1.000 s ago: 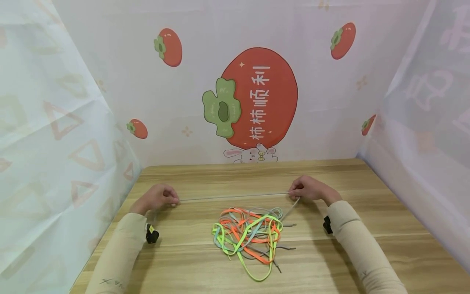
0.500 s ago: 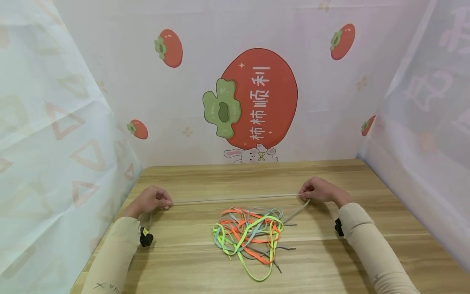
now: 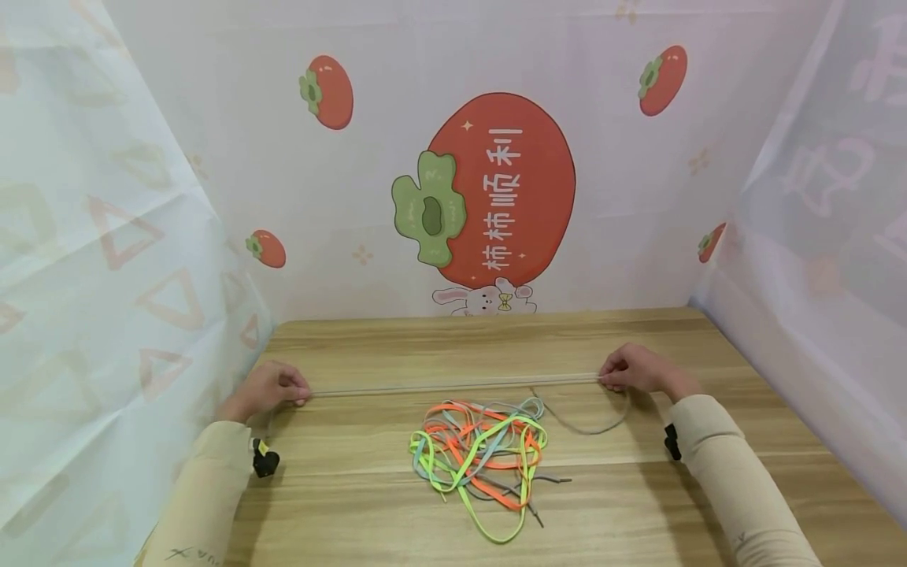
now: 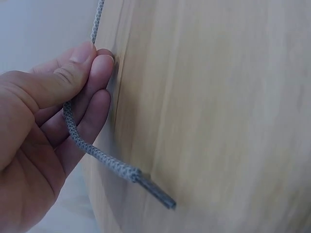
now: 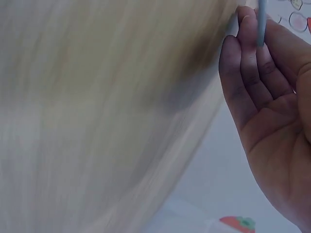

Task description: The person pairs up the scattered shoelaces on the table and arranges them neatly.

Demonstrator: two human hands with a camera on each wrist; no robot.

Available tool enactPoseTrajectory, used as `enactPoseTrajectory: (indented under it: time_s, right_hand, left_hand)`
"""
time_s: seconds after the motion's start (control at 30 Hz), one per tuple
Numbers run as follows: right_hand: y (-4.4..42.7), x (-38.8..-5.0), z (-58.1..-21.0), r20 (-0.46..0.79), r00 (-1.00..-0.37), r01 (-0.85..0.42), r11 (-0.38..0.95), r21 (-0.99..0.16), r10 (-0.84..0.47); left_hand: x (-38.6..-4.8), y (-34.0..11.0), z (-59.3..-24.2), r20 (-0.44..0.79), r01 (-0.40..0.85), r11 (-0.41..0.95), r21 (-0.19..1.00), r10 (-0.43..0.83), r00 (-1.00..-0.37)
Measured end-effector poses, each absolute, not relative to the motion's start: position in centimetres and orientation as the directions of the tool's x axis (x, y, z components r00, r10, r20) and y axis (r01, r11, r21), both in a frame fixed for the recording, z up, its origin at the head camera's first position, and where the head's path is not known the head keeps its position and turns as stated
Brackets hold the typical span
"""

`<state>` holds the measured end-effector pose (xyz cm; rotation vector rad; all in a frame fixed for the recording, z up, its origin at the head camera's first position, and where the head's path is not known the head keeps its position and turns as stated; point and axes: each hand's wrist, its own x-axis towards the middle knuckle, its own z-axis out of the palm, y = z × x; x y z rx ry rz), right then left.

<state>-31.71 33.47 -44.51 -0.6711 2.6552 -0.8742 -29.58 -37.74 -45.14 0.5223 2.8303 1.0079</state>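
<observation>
A thin grey shoelace [image 3: 453, 387] is stretched nearly straight across the table in the head view. My left hand [image 3: 272, 386] pinches it on the left between thumb and fingers. In the left wrist view, a short tail of the lace [image 4: 104, 158] hangs past my fingers and ends in a dark aglet [image 4: 156, 191]. On the right, my right hand [image 3: 641, 370] pinches the same lace, and a loose length curves down from it onto the table. The right wrist view shows only a bit of lace [image 5: 261, 26] at my fingertips.
A tangled heap of shoelaces, with a neon yellow one [image 3: 498, 541], an orange one [image 3: 489, 486] and grey and light blue ones, lies on the wooden table [image 3: 354, 504] between my arms. Printed cloth walls [image 3: 623, 260] stand behind and at both sides.
My hands have moved apart, left hand leftward and right hand rightward, lengthening the stretched span. The lace's loose part has come free of the heap and now curves below my right hand.
</observation>
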Motion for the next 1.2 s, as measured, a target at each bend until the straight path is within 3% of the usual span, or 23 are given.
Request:
enactPoseTrajectory:
  time_s: [0.17, 0.5, 0.9, 1.2]
  right_hand:
    - [34.9, -31.4, -44.1, -0.089, -0.850, -0.354, 0.688, -0.634, -0.519]
    - [37.9, -30.7, -43.6, -0.088, -0.870, -0.317, 0.687, -0.653, -0.486]
    - [42.7, -29.2, -43.0, -0.122, -0.908, -0.291, 0.813, -0.505, -0.400]
    - [46.9, -27.6, -42.1, -0.191, -0.954, -0.145, 0.911, -0.387, -0.233]
  left_hand:
    - [-29.3, -39.1, -45.0, 0.012, 0.267, 0.700, 0.663, 0.346, -0.938]
    - [-28.9, -40.5, -44.8, -0.003, 0.209, 0.752, 0.625, 0.269, -0.963]
    - [-28.6, -41.3, -44.2, -0.039, 0.149, 0.772, 0.617, 0.220, -0.975]
    - [-28.7, -41.3, -44.4, -0.056, 0.130, 0.769, 0.626, 0.210, -0.976]
